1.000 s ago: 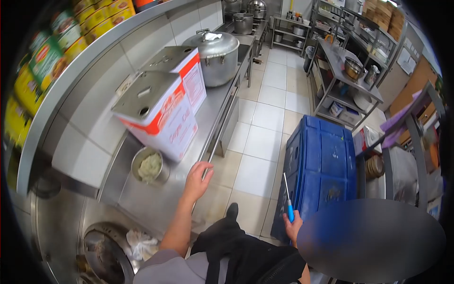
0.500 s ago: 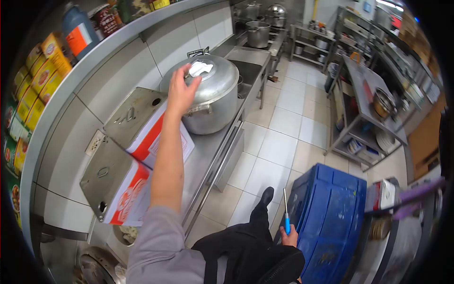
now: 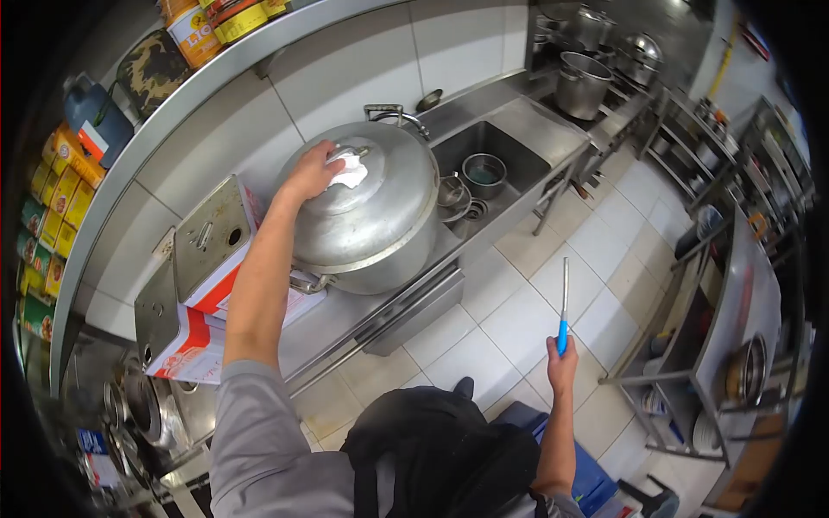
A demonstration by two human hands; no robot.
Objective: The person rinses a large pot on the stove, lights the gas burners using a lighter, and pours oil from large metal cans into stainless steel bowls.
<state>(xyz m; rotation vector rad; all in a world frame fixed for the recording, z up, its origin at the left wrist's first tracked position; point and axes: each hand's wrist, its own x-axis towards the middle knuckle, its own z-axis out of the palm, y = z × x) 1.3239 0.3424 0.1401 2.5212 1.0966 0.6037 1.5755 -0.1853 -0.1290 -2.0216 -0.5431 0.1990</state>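
Observation:
A big aluminium pot (image 3: 393, 263) with a domed lid (image 3: 371, 207) stands on the steel counter. My left hand (image 3: 313, 173) is on top of the lid, its fingers closed at the lid's handle, where a crumpled white cloth or tissue (image 3: 350, 171) is wrapped or tucked. My right hand (image 3: 561, 363) is closed round the blue handle of a tool with a slim metal shaft (image 3: 566, 289), pointing up and away over the floor. The exact kind of tool is unclear.
Metal tins in red-and-white wrapping (image 3: 203, 298) stand left of the pot. Beyond it is a sink (image 3: 522, 164) with a small pot (image 3: 484, 170). A shelf edge (image 3: 155, 134) with goods runs above. A blue bin (image 3: 587, 475) is below right; a steel table (image 3: 725, 302) stands right.
My left hand has come down from open above the lid to close at its handle. The right hand has lifted the blue-handled tool forward, and the view has shifted.

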